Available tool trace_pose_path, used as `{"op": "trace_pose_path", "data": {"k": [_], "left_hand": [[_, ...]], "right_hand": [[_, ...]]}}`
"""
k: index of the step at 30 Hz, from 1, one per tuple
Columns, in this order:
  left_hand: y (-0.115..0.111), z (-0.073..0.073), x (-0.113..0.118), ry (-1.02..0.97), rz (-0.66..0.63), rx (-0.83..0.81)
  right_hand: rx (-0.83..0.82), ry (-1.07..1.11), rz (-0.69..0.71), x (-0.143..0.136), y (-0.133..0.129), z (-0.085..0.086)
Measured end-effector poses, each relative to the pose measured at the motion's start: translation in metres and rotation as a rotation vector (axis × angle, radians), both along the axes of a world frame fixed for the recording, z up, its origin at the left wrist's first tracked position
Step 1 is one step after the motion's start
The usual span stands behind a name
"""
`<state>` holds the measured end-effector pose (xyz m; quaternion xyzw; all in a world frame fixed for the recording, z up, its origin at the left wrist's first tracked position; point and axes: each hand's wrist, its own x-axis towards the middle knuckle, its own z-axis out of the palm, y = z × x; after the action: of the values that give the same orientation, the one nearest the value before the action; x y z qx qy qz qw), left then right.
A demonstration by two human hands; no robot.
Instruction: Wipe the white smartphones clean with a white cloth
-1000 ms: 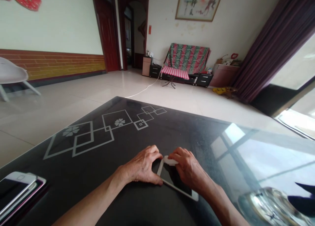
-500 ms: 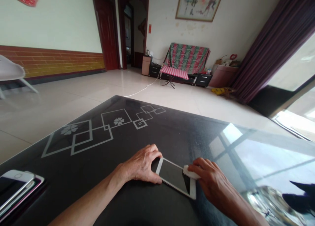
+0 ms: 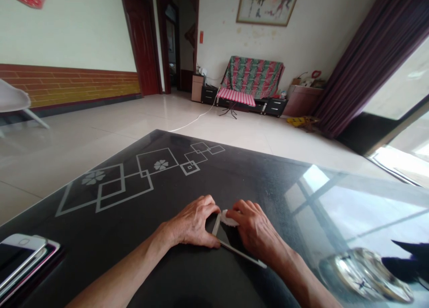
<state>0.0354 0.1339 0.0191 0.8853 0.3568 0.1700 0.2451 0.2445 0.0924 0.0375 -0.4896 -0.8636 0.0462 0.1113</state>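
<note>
A white-framed phone [image 3: 231, 236] lies screen up on the black table [image 3: 174, 272]. My left hand [image 3: 192, 223] grips its left end, thumb at the near edge and fingers at the far edge. My right hand [image 3: 256, 232] pinches a crumpled white tissue [image 3: 229, 218] and presses it on the screen near that left end. The right hand and wrist cover most of the phone's right part; its near edge shows below them.
Several stacked phones [image 3: 30, 254] lie at the table's left edge. A shiny round dish [image 3: 365, 274] and a dark pointed object [image 3: 407, 261] are at the right. Beyond the table are a small striped table [image 3: 236, 96] and a white chair [image 3: 13, 98].
My right hand has slid the tissue leftward along the screen, from the phone's right end to near my left hand. My left hand keeps its grip, and the phone stays in place.
</note>
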Motion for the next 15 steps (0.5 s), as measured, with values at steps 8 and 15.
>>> {"op": "trace_pose_path", "data": {"k": [8,15], "left_hand": [[-0.001,0.002,-0.001,-0.006,-0.001,-0.006],[0.0,0.0,0.001,0.012,-0.011,0.035]], "right_hand": [[-0.011,-0.021,-0.093,0.046,-0.033,0.002],[-0.03,-0.027,-0.089,0.061,-0.048,0.001]]}}
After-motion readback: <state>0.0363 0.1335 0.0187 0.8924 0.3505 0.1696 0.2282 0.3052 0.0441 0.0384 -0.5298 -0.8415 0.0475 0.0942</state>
